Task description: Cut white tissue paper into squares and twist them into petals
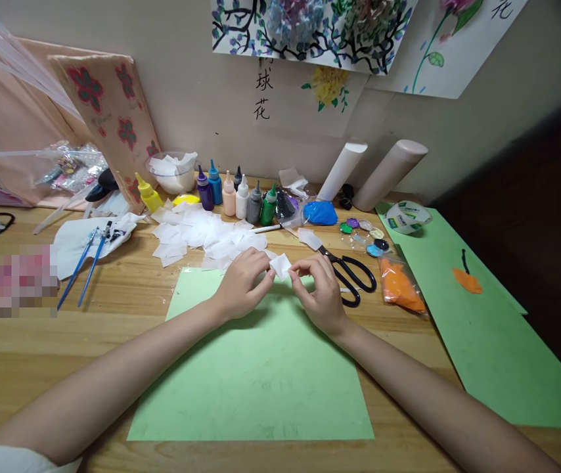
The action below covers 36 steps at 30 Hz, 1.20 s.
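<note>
A small white paper square [280, 266] is pinched between both hands above the far edge of a green sheet [261, 374]. My left hand [245, 284] grips the square's left side, fingers closed. On its right side, my right hand [318, 292] holds it between thumb and fingertips. Just behind my left hand lies a loose pile of white paper pieces [206, 230]. Black-handled scissors [354, 279] rest beside my right hand, their blades pointing toward another white piece [309, 238].
Paint bottles [242, 197] stand behind the paper pile. Brushes [94, 266] lie on a white cloth at left. To the right are an orange clay bag [401, 286], a tape roll [408, 217] and more green sheets [502, 355]. Two tubes [391, 174] lean on the wall.
</note>
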{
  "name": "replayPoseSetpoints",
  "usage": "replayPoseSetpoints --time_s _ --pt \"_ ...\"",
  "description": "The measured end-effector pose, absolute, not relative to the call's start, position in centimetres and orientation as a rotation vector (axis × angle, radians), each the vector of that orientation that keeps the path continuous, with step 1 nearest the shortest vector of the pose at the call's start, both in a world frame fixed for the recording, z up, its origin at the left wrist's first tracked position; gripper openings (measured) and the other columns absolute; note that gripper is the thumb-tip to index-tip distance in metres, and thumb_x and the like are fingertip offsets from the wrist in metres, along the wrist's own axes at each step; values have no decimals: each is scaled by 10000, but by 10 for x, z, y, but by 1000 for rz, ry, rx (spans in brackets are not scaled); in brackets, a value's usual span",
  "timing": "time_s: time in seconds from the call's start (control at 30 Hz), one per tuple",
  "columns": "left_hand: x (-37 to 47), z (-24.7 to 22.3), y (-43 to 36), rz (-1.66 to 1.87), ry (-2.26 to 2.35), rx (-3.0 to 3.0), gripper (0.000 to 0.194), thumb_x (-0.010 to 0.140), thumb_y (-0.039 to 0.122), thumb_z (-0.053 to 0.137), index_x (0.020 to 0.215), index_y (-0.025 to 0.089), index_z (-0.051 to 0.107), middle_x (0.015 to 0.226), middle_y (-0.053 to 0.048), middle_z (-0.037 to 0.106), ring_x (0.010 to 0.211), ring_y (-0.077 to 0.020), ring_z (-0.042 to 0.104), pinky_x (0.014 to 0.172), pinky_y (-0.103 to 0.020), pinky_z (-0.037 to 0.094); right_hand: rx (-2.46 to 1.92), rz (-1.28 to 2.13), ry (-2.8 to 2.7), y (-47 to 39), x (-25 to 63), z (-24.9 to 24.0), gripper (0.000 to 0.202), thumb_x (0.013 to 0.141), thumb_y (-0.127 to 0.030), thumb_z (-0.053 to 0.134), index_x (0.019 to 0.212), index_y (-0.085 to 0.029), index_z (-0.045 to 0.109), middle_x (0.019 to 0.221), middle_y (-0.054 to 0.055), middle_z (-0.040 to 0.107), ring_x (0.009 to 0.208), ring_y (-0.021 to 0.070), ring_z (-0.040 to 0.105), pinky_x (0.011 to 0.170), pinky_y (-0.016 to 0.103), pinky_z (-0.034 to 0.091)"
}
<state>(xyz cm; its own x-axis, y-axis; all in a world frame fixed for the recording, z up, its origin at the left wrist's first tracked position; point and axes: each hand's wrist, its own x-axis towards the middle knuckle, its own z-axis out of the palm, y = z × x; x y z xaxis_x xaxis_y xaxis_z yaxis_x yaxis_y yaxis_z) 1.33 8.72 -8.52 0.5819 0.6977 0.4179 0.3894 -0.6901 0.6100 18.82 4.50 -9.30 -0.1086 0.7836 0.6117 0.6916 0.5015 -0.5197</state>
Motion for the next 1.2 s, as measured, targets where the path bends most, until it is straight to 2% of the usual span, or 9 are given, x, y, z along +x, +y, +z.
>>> replayPoseSetpoints --time_s 0.17,0.3,0.4,0.53,0.63,0.73,0.83,0.93,1.2 --pt "15 -86 88 967 889 2344 206 884 219 410 697 174 483 683 -17 510 726 -159 428 663 -302 363 -1218 186 -1909 45 187 -92 22 864 -197 509 884 -192 518 812 40 559 782 187 495 727 335 390" --pt "16 -86 87 937 855 2411 174 873 262 458 741 176 531 688 -17 538 723 -160 435 670 -305 366 -1232 300 -1979 43 185 -90 138 856 -302 535 923 -183 518 862 61 559 824 209 483 732 343 390" --pt "16 -86 86 910 850 2441 196 871 264 454 706 172 508 679 -22 525 716 -162 425 662 -309 368 -1277 330 -1950 44 185 -92 117 900 -280 461 845 -189 508 819 52 550 805 200 478 723 332 385" --pt "14 -85 86 938 849 2385 214 877 240 424 674 178 453 685 -24 514 722 -162 421 662 -311 371 -1467 302 -1773 51 191 -99 217 922 -262 402 723 -202 466 734 33 521 758 196 475 711 334 379" --pt "13 -85 86 967 831 2335 221 883 237 399 671 182 433 680 -23 492 721 -163 417 661 -314 370 -1597 243 -1616 56 195 -104 114 897 -282 444 863 -194 508 881 73 529 884 230 474 780 371 382" --pt "12 -85 87 969 786 2312 231 890 242 383 669 184 419 678 -22 476 720 -164 415 658 -314 365 -1503 295 -1547 54 194 -101 206 903 -288 422 1068 -184 490 1070 110 480 1026 235 443 851 377 371" --pt "12 -85 87 968 779 2303 230 896 246 375 678 184 412 684 -20 473 723 -162 415 661 -312 362 -1288 609 -1709 49 190 -94 240 943 -291 325 903 -201 543 886 51 516 880 190 491 783 326 382" --pt "14 -85 87 963 848 2299 231 891 258 390 671 188 387 678 -14 452 719 -161 414 653 -307 360 -1180 850 -1732 47 187 -91 263 919 -313 409 703 -194 501 714 3 456 701 151 458 670 284 364" --pt "17 -85 87 1023 1211 2218 106 780 247 542 799 189 455 798 -13 514 755 -157 467 675 -297 398 -1245 929 -1504 53 188 -99 223 842 -339 556 700 -173 596 673 -1 482 652 136 444 601 266 342"
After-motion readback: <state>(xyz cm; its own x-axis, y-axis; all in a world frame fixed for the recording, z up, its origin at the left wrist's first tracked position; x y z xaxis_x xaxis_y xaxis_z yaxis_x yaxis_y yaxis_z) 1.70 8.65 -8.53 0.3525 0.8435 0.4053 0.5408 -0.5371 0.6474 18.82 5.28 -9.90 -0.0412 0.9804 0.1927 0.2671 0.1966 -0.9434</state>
